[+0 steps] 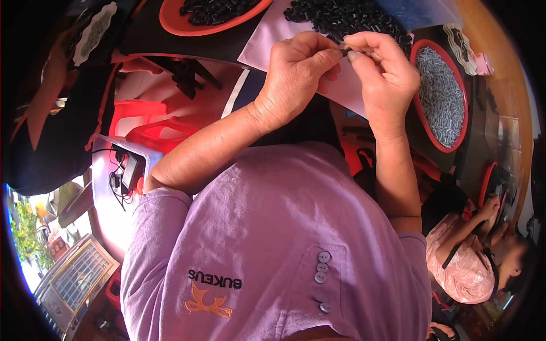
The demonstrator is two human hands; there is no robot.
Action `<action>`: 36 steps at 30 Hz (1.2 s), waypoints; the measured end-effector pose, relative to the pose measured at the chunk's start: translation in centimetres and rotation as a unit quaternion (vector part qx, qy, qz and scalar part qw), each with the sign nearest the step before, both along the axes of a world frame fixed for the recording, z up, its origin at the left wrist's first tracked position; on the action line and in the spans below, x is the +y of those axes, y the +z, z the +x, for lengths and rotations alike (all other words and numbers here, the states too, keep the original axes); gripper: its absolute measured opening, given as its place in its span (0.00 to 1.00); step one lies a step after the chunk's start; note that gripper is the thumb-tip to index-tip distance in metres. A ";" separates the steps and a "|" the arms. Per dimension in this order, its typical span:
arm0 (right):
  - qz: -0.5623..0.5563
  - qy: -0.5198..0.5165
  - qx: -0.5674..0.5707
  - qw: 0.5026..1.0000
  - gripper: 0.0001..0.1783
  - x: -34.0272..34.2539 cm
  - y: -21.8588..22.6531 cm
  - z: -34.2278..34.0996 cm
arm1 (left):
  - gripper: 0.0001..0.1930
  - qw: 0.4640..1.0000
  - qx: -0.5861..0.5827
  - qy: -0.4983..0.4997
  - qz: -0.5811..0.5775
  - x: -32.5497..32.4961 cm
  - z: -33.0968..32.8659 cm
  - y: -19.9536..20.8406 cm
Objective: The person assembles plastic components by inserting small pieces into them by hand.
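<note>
My left hand point(298, 77) and my right hand point(387, 79) meet fingertip to fingertip above the edge of the table. Pinched between them is a small black part point(344, 52), mostly covered by the thumbs and forefingers. Just beyond my hands lies a heap of small black plastic pieces point(355, 20) on a pale sheet point(264, 42). To the right of my right hand, a red basin point(418, 94) holds a mass of silvery screws point(441, 96).
An orange-red basin point(170, 23) with more black pieces stands at the far left of the table. Red plastic stools point(133, 116) are below on the left, beside a pale bin point(105, 170) with black cables. Another person point(463, 258) sits at the right; a dark-clothed person is at the left.
</note>
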State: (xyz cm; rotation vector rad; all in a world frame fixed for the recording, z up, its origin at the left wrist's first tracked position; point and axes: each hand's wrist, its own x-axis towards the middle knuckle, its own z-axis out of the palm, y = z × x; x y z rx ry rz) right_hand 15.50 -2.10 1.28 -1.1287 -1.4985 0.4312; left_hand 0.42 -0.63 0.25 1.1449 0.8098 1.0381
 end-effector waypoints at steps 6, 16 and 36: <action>-0.005 0.017 -0.018 1.000 0.14 0.2 0.1 0.2 | 0.07 1.000 -0.003 0.012 0.007 -0.1 0.3 -0.3; 0.034 0.018 -0.112 0.993 0.12 0.2 0.3 0.3 | 0.07 1.000 0.008 0.022 0.016 -0.3 0.4 -0.5; 0.097 -0.029 -0.064 0.993 0.14 0.4 -1.1 -0.6 | 0.05 0.978 0.101 0.093 0.157 -0.4 1.1 -1.3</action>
